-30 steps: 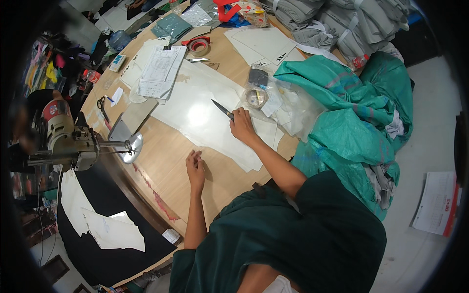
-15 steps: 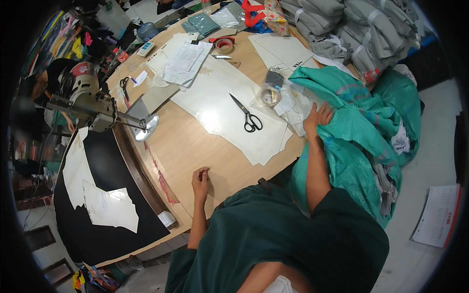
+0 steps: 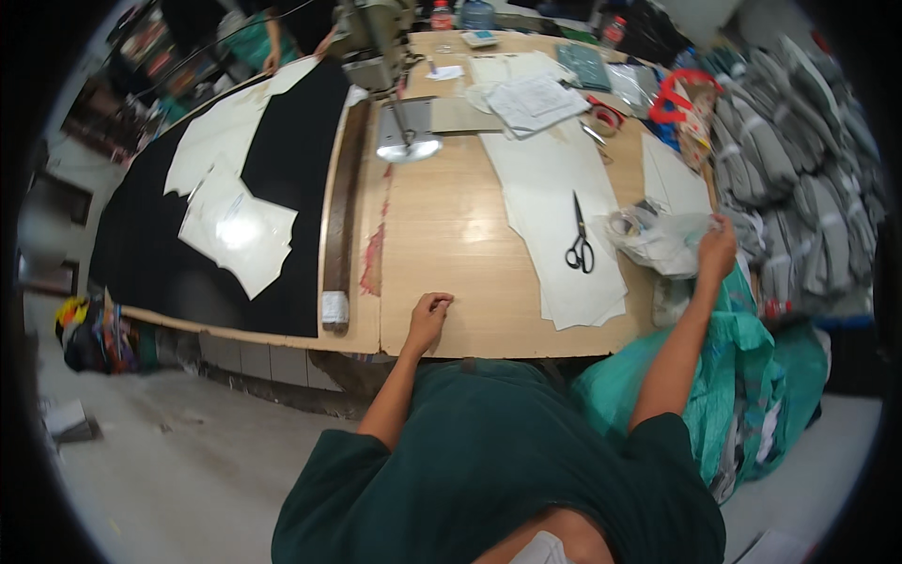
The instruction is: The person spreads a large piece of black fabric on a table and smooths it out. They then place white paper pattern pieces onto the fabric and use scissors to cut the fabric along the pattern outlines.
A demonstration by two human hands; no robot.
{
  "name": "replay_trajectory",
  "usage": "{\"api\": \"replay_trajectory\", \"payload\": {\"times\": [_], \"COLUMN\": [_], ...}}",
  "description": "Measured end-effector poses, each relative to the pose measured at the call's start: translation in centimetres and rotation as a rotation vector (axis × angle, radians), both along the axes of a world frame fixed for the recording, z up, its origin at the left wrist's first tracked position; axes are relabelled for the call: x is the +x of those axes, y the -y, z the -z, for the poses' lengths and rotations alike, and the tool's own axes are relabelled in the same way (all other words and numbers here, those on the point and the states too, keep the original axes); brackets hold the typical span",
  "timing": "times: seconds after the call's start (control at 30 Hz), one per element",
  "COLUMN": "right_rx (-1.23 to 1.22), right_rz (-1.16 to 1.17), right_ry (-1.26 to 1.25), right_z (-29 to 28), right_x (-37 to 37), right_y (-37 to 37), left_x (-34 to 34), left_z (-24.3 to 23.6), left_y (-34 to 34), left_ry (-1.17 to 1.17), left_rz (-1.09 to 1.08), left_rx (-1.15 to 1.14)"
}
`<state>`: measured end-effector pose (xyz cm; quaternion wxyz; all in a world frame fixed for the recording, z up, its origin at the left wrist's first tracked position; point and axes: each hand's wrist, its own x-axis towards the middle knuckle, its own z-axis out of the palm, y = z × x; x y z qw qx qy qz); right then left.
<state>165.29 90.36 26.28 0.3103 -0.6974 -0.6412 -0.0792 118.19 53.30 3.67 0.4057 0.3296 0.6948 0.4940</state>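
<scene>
My left hand (image 3: pixel 428 321) rests on the bare wood near the table's front edge, its fingers curled together with nothing visible in them. At the right side of the table my right hand (image 3: pixel 718 252) is closed on the edge of a clear plastic bag (image 3: pixel 673 246). A roll of tape (image 3: pixel 621 224) shows at the bag's left end. Below my right forearm, a big green woven sack (image 3: pixel 722 350) bulges with cloth beside the table. Black-handled scissors (image 3: pixel 580 246) lie on a long white pattern piece (image 3: pixel 550 193) left of the bag.
A cloth cutting machine (image 3: pixel 406 141) stands toward the back. Left of it, white patterns (image 3: pixel 240 230) lie on black fabric (image 3: pixel 141 254). Papers (image 3: pixel 536 101) and a tape dispenser (image 3: pixel 603 115) sit at the back. Grey bundled cloth (image 3: pixel 822 216) is piled at right. Another person's hand (image 3: pixel 272 58) shows far left.
My view has swung to the right. My right hand has gone from lying spread by the green sack to gripping the plastic bag, and the sack has slumped lower. The left hand stays curled.
</scene>
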Motion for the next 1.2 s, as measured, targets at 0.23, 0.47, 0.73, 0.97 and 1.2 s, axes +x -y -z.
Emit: {"api": "replay_trajectory", "payload": {"times": [0.23, 0.47, 0.73, 0.97, 1.2], "right_rx": [0.003, 0.269, -0.187, -0.122, -0.451], "right_rz": [-0.214, -0.256, -0.091, -0.605, -0.968], "right_ry": [0.008, -0.242, 0.012, -0.232, -0.409], "right_z": [-11.4, -11.1, 3.1, 12.2, 17.3], "right_x": [-4.6, -5.2, -4.0, -17.5, -41.7], "right_y": [-12.2, -16.0, -6.6, 12.5, 37.5], "left_x": [-0.4, 0.3, -3.4, -10.2, -17.5], "left_z": [-0.1, -1.0, 0.9, 10.3, 11.2], "left_y": [0.0, 5.2, 20.5, 35.2, 49.2], "left_ry": [-0.071, -0.107, 0.114, 0.227, 0.315], "left_rz": [0.026, 0.051, -0.266, -0.360, -0.537], "left_rx": [-0.035, -0.026, -0.136, -0.481, -0.616]}}
